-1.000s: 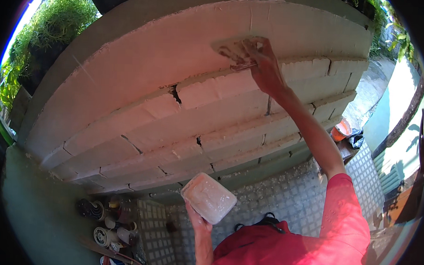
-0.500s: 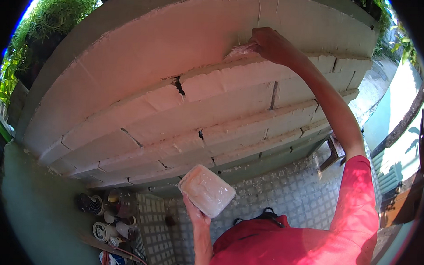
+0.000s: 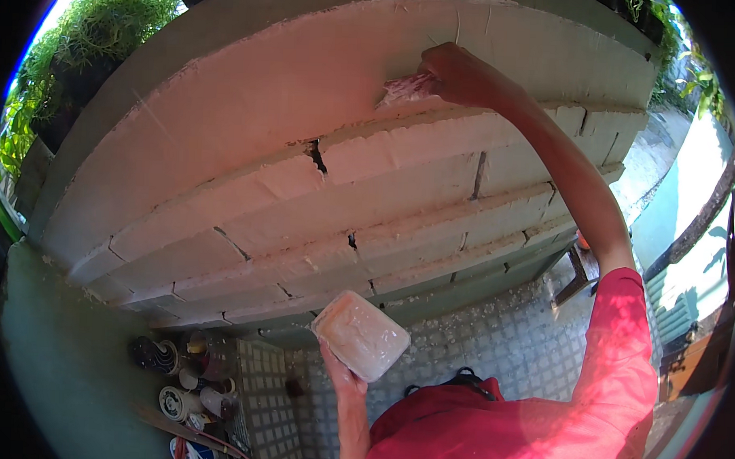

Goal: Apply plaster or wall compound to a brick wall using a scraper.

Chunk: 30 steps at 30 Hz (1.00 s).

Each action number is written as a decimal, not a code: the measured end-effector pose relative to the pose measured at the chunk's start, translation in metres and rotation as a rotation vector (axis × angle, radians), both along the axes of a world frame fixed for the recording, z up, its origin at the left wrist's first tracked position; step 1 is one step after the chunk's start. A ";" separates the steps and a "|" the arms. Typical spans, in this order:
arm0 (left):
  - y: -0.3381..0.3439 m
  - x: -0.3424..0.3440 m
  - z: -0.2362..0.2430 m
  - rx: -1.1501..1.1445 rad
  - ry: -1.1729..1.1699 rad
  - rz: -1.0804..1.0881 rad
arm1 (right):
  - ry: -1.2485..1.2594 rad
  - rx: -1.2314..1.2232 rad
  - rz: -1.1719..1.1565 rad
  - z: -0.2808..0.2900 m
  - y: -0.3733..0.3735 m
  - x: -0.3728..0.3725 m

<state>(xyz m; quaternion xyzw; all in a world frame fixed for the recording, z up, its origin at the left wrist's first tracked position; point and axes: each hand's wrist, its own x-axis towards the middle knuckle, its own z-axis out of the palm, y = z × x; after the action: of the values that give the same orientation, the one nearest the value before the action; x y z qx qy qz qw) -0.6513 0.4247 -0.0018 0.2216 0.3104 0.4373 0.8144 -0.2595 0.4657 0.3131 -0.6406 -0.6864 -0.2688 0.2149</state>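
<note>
My right hand (image 3: 460, 74) is closed around a paintbrush (image 3: 406, 88) whose pale, streaky bristles lie against the upper face of the wall (image 3: 283, 89). Its handle is hidden in my fist. Lower down, my left hand (image 3: 344, 373) grips a rectangular tub (image 3: 365, 336) from beneath and the side. Whitish paint coats the tub's inside and rim. The wall steps in long block courses below the brush, with dark cracks and a gap (image 3: 317, 156) between blocks.
Several cans and jars (image 3: 182, 403) stand at the lower left beside a green side wall (image 3: 64, 348). Paint specks dot the tiled floor (image 3: 452, 346). A small wooden stool (image 3: 575, 279) is at the right, and plants (image 3: 107, 26) hang over the upper left.
My right hand has slid a little to the left along the wall with the paintbrush. My left hand still holds the tub in nearly the same place.
</note>
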 end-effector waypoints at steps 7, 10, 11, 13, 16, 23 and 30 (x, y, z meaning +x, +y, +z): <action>0.004 -0.002 0.006 -0.013 -0.030 -0.006 | -0.088 0.450 -0.069 0.029 0.005 -0.016; 0.005 -0.002 0.001 0.004 -0.007 -0.005 | -0.622 0.657 0.193 0.026 0.004 -0.005; 0.006 -0.002 -0.001 0.007 -0.008 -0.001 | -0.622 0.661 0.195 0.022 0.004 -0.005; 0.004 -0.007 -0.005 -0.004 -0.031 0.000 | -0.173 0.566 -0.030 0.015 -0.002 -0.038; 0.001 0.000 0.005 -0.053 -0.009 0.045 | -0.311 0.689 0.017 0.006 0.016 -0.019; 0.004 -0.001 0.000 -0.063 -0.022 0.028 | -0.315 0.697 -0.057 -0.038 0.040 -0.014; -0.001 -0.008 0.002 -0.035 -0.053 0.008 | -0.165 0.455 0.050 -0.060 0.005 -0.035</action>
<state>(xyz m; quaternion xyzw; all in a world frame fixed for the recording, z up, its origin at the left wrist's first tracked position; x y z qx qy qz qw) -0.6594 0.4234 0.0006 0.1944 0.2970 0.4407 0.8245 -0.2946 0.4710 0.2527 -0.5345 -0.6391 -0.4623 0.3034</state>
